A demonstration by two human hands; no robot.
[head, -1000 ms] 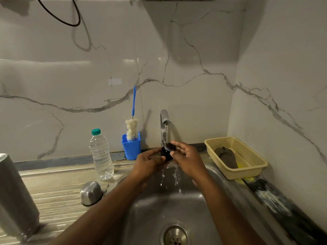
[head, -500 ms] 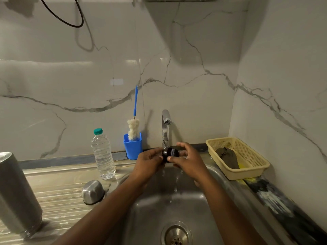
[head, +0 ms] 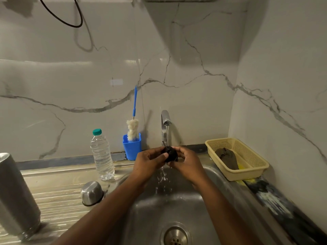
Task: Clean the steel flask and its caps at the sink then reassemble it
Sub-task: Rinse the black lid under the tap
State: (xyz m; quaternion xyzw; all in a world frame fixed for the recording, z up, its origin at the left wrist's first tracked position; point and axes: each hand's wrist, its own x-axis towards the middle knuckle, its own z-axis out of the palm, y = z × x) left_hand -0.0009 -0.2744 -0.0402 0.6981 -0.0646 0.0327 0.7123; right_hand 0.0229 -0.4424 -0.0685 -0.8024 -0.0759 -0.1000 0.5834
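Farthest left, the steel flask (head: 16, 197) stands upright and uncapped on the ribbed counter (head: 58, 184), partly cut off by the frame edge. Near it, to the right, a domed steel cap (head: 92, 193) sits rim-down on the counter, close to the sink's left edge. Behind that cap stands a clear plastic water bottle (head: 102, 156) with a green lid. Farther right, against the marble wall, a blue cup (head: 132, 146) holds a bottle brush (head: 133, 128) with a white fluffy head and a blue handle pointing up.

Next comes the left hand (head: 150, 161), raised over the sink (head: 177, 209), its fingers and thumb curled onto the left side of a small black cap (head: 171, 153). This cap is held directly under the tap (head: 165, 121), whose running stream (head: 167, 133) lands on it; water falls off below the hands in drops and thin streams into the basin. The right hand (head: 188, 162) grips the cap from the other side, fingers wrapped round it, thumb on top. Both forearms reach in from the bottom of the view. The drain (head: 176, 236) shows at the bottom of the basin.

To the right of the sink, a yellow perforated basket (head: 251, 174) sits in the corner on the counter with a dark crumpled cloth (head: 227, 158) lying inside it.
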